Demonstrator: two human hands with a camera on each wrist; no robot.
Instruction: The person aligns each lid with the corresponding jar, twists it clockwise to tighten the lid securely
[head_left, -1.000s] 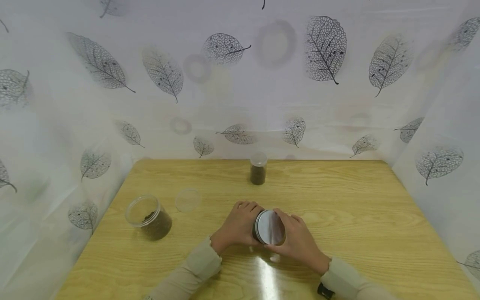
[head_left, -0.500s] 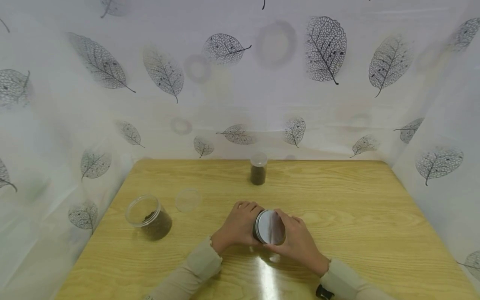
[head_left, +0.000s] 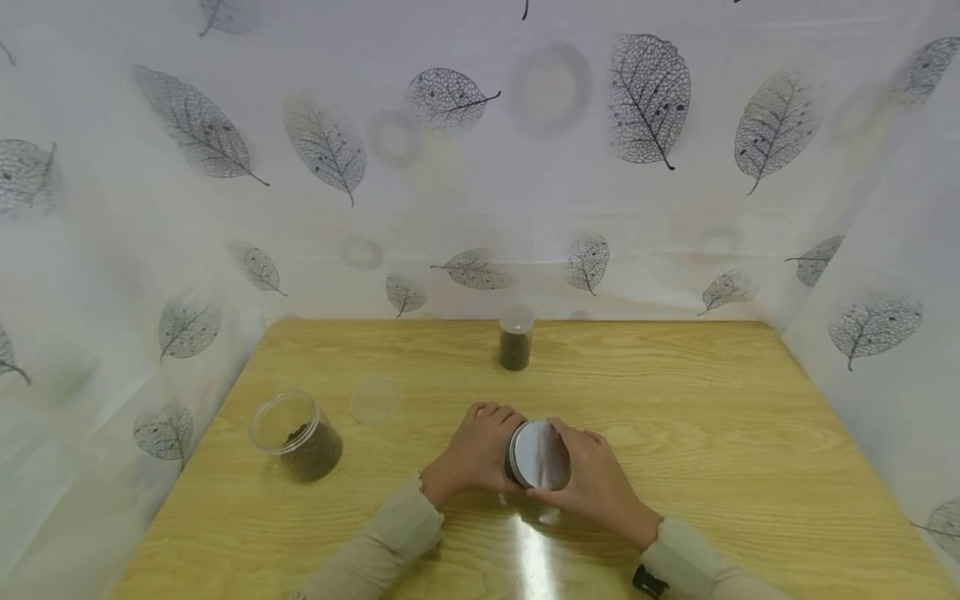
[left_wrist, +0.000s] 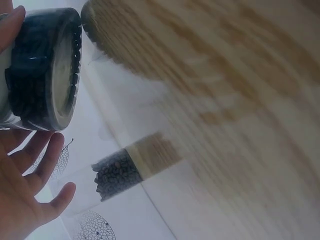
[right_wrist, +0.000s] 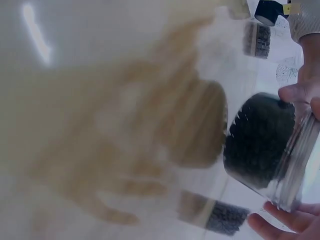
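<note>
Near the table's front middle, both hands hold a clear jar of dark beans (right_wrist: 260, 142) topped by a silver lid (head_left: 542, 455). My left hand (head_left: 478, 450) grips the jar's left side, fingers spread around it. My right hand (head_left: 597, 486) curves around the lid's right edge, with the thumb at its near side and fingers at its far side. In the left wrist view the same jar (left_wrist: 37, 70) appears from below at the upper left, dark beans filling it. The palms' contact with the jar is hidden in the head view.
An open jar (head_left: 315, 450) partly filled with dark beans stands on the left of the wooden table (head_left: 750, 433). A clear round disc (head_left: 377, 400) lies beside it. Further back stands a small capped jar (head_left: 515, 346) of dark beans. Leaf-patterned sheeting (head_left: 480, 192) encloses the table.
</note>
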